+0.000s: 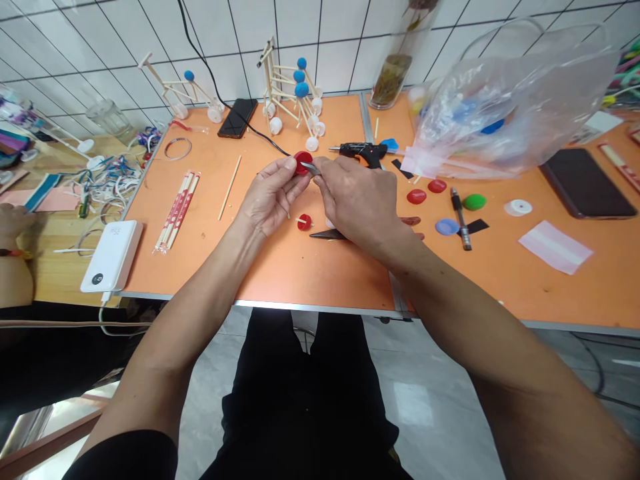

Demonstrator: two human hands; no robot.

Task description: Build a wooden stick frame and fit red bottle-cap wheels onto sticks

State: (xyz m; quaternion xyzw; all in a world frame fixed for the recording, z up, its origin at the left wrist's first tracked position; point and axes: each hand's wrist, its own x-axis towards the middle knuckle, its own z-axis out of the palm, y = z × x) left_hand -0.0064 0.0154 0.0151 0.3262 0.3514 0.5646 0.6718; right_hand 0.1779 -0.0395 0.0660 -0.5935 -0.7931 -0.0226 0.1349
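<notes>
My left hand point(273, 195) pinches a red bottle cap point(303, 162) by its rim, above the middle of the orange table. Closed around a small pointed metal blade point(311, 169), my right hand point(357, 193) holds its tip against the cap's inside; its handle is hidden in the fist. Just below lies another red cap point(304, 222) with a short stick across it. A dark pointed tool point(327, 235) lies partly under my right hand, with reddish-brown handles showing on the far side. Behind my right hand rests a black glue gun point(363, 153).
Stick frames with bottle-cap wheels point(300, 100) stand at the back, beside a phone point(238, 119). Wrapped chopsticks point(176, 212) and a white power bank point(112, 256) lie left. Loose caps, a pen point(461, 219) and a plastic bag point(510, 107) are right. Another person's hand point(15, 223) shows far left.
</notes>
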